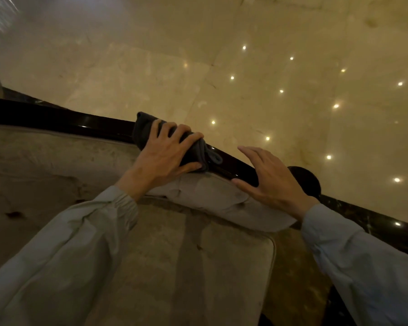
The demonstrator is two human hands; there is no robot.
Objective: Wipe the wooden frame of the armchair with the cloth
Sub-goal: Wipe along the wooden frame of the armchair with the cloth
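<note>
A dark glossy wooden frame rail (85,122) runs diagonally from the left edge down to the right along the top of the armchair's back. My left hand (165,156) presses a folded dark grey cloth (144,130) over this rail, fingers wrapped across it. My right hand (271,177) rests further right on the same rail, fingers spread, thumb on the rail's near edge, holding nothing. A rounded dark end of the frame (309,180) shows just behind the right hand.
Beige upholstery (45,161) and a seat cushion (198,255) fill the lower view under my light sleeves. Beyond the rail lies a polished beige marble floor (269,43) with reflected ceiling lights. A dark floor border (375,220) runs at the right.
</note>
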